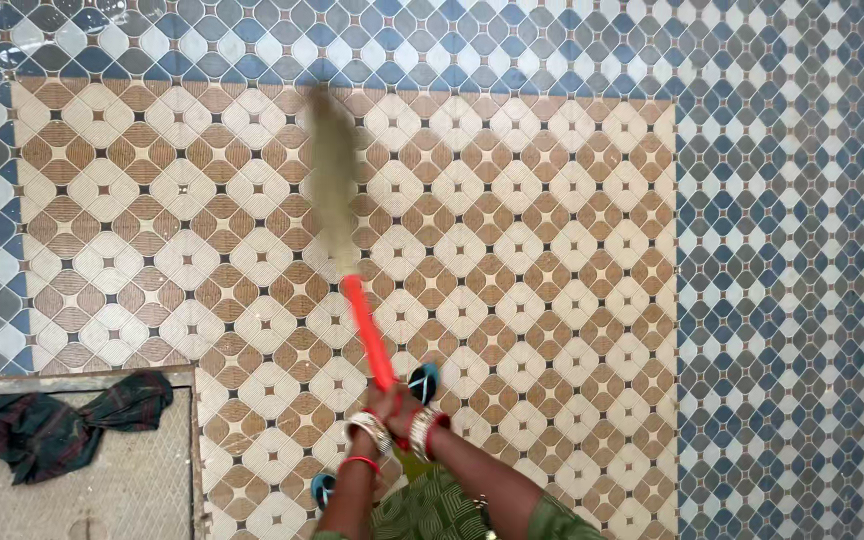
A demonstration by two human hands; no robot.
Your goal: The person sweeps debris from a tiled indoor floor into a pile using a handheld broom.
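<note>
The broom [352, 260] lies over the floor [552, 200], its handle running from the hands up and slightly left to the bristles, which sit farthest from the person. Both hands close on the handle's near end, the left hand [377, 408] just left of the right hand [407, 405], touching. One foot [424, 380] stands just right of the handle, the other foot [323, 489] lower left of it. Well left of the broom, a cloth [52, 425] lies on a floor cover [102, 490].

A broom [337, 190] had dry, straw-like bristles and a smooth, glossy red plastic handle. The floor tiles [552, 200] looked faintly glossy. A dark cloth [52, 425] lay crumpled on a matt grey slab [132, 490].
</note>
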